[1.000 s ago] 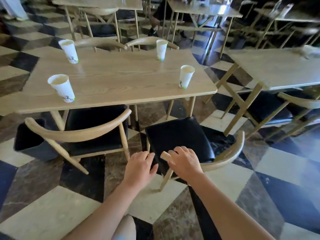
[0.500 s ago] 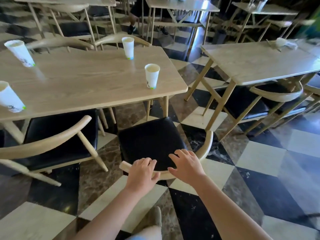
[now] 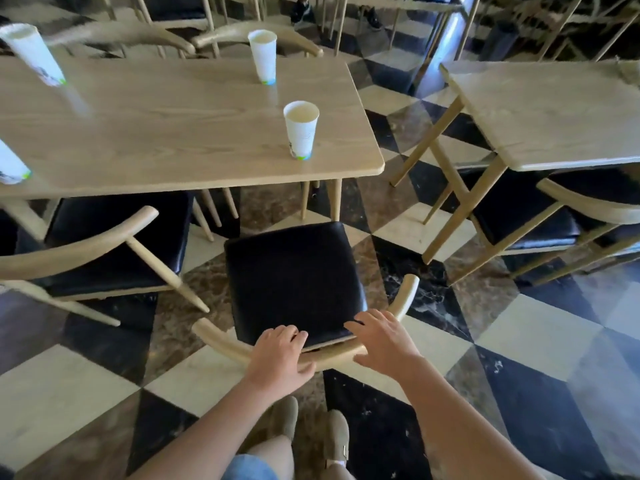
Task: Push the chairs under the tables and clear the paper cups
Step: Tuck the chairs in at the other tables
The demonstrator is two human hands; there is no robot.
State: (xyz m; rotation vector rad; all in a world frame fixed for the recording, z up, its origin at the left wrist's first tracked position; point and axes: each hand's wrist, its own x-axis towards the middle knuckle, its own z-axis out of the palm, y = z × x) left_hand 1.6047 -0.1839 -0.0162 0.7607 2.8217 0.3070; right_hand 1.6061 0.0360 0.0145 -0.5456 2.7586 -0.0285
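Observation:
A chair with a black seat (image 3: 294, 278) and a curved wooden backrest stands just in front of me, clear of the light wooden table (image 3: 180, 133). My left hand (image 3: 278, 358) grips the backrest's middle. My right hand (image 3: 382, 341) lies over the backrest to the right, fingers spread on top. Several white paper cups stand on the table: one near the front right corner (image 3: 300, 133), one at the far edge (image 3: 264, 57), one at the far left (image 3: 33, 53), and one cut off at the left edge (image 3: 10, 166).
A second chair (image 3: 104, 244) sits partly under the same table on the left. Another table (image 3: 547, 109) with a chair (image 3: 561, 216) under it stands to the right. The floor is checkered tile (image 3: 540, 337). More chairs and tables fill the back.
My left hand came onto the backrest and closed on it. The view moved to the right and closer to the chair, which now faces the table squarely.

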